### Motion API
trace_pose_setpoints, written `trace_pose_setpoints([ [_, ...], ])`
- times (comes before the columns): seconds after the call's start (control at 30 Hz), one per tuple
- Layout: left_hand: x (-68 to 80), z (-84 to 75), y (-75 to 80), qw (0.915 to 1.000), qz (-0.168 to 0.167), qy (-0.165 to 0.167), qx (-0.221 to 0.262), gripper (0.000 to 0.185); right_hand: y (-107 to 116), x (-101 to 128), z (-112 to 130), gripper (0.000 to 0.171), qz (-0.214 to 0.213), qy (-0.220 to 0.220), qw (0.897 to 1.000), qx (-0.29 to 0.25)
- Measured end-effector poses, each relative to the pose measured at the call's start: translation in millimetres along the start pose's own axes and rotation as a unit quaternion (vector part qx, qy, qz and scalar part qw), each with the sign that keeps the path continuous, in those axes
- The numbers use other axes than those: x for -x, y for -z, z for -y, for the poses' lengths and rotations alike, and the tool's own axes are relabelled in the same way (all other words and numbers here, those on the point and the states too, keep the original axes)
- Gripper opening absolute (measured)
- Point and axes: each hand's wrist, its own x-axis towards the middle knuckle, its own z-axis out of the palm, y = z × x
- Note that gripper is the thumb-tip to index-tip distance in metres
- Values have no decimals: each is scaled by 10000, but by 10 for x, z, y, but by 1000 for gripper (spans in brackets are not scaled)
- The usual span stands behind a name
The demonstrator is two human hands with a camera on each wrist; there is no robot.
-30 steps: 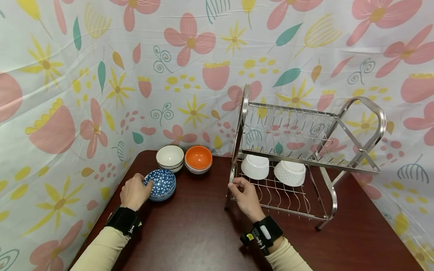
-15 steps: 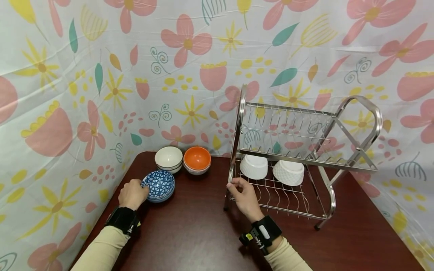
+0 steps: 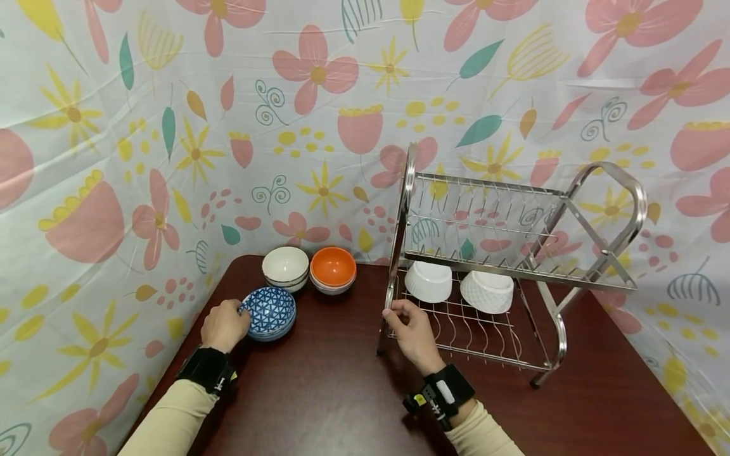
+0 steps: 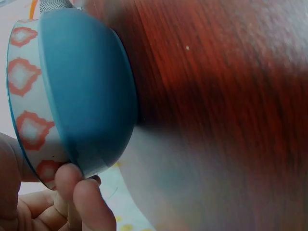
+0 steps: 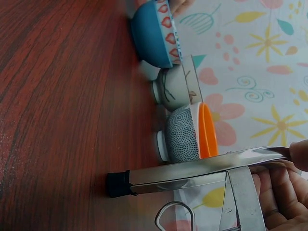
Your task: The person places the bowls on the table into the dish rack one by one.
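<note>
A blue bowl [image 3: 270, 306] with a white triangle pattern inside sits stacked at the table's left. My left hand [image 3: 224, 325] pinches its near-left rim. In the left wrist view, fingertips [image 4: 72, 180] touch the red-and-white band above a teal bowl [image 4: 89, 86], with the thumb partly hidden behind the rim. My right hand [image 3: 415, 334] grips the left upright of a two-tier metal dish rack [image 3: 397, 253], thumb and fingers around the tube. That upright's dark foot [image 5: 119, 184] rests on the table in the right wrist view.
Behind the blue stack stand a stack of cream bowls [image 3: 286, 264] and an orange-lined bowl [image 3: 333, 266] on another bowl. Two white bowls [image 3: 429, 282] lie upside down on the rack's lower tier. A floral cloth [image 3: 319, 126] hangs behind the dark wooden table [image 3: 319, 392].
My left thumb has drawn back slightly left, from over the bowl's inside to its rim. The right hand keeps its hold on the rack. The head view shifts slightly.
</note>
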Motion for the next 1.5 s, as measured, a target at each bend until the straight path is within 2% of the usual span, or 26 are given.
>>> trace_pose_setpoints([
  [0.17,11,6,5,9999,-107,-111,-25,24,33,71,237,13,89,3,10000,23],
  [0.53,36,18,-26,9977,-562,-348,140,25,47,81,242,14,158,-12,9999,-17],
  [0.8,69,-15,-31,9902,-1077,-729,518,26,53,79,240,14,132,-27,9999,-9],
  [0.97,115,-115,3,9837,-1324,-907,811,24,52,72,236,15,160,-52,9998,-49],
  [1.23,239,-358,26,9758,-1442,-1244,1072,22,51,49,214,17,179,-149,9996,-138],
  [1.5,398,-571,-33,9711,-1382,-1525,1208,19,-5,-33,-93,26,-82,-378,9980,-503],
])
